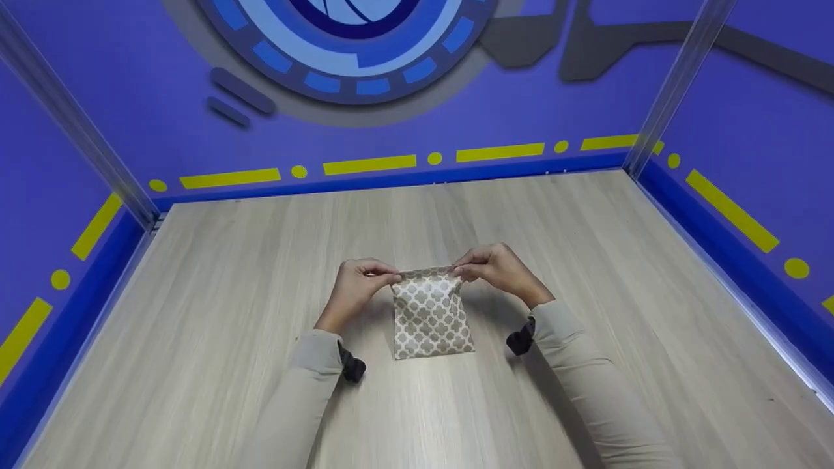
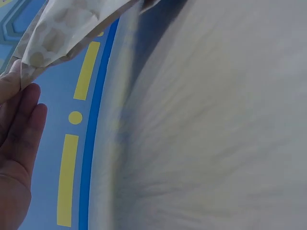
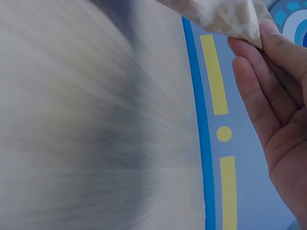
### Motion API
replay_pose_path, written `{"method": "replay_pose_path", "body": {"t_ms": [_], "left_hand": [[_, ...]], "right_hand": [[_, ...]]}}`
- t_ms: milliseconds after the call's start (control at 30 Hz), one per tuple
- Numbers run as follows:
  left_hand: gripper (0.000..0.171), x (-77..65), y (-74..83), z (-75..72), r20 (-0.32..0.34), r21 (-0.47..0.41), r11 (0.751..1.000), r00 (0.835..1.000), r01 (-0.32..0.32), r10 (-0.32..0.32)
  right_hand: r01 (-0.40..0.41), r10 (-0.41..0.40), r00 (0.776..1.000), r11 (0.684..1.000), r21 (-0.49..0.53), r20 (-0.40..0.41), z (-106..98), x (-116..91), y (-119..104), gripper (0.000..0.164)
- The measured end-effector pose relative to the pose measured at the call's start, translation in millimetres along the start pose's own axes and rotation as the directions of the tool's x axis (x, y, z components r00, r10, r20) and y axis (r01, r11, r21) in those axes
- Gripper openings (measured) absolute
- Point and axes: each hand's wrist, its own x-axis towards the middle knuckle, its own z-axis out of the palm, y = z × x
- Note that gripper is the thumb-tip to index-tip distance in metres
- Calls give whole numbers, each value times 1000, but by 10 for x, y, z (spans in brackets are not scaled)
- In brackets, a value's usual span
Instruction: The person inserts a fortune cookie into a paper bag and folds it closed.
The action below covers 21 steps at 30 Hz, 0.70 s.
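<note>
A small flat pouch [image 1: 432, 317], beige-grey with a white lattice pattern, is held up by its two top corners over the middle of the table. My left hand [image 1: 355, 286] pinches the left corner between thumb and fingers. At the opposite corner, my right hand [image 1: 500, 272] has the same kind of pinch. The top band looks folded or gathered, and whether it is open cannot be told. In the left wrist view, the pouch [image 2: 62, 31] narrows to a point at the thumb. The right wrist view shows its other corner [image 3: 225, 19] pinched likewise.
The light wood table [image 1: 228, 273] extends around both hands. Purple-blue panels [image 1: 365, 140] with yellow dashes and dots rise at its back and sides. Metal posts [image 1: 674, 85] stand at the back corners. A black wrist strap device [image 1: 352, 366] sits on each sleeve.
</note>
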Motion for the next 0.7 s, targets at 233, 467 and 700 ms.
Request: {"method": "replay_pose_path", "body": {"t_ms": [233,467,700], "left_hand": [[5,12,-6,-1,14,0,1000,1000,-1,1],[10,35,-44,-11,35,53,998,999,23,-25],[16,71,-60,13,39,159,987,999,29,-35]], "right_hand": [[-5,4,1000,999,37,25,-14,9,24,16],[8,-8,1000,1000,-25,7,-10,14,66,19],[-25,18,998,994,-111,-65,53,23,119,18]]}}
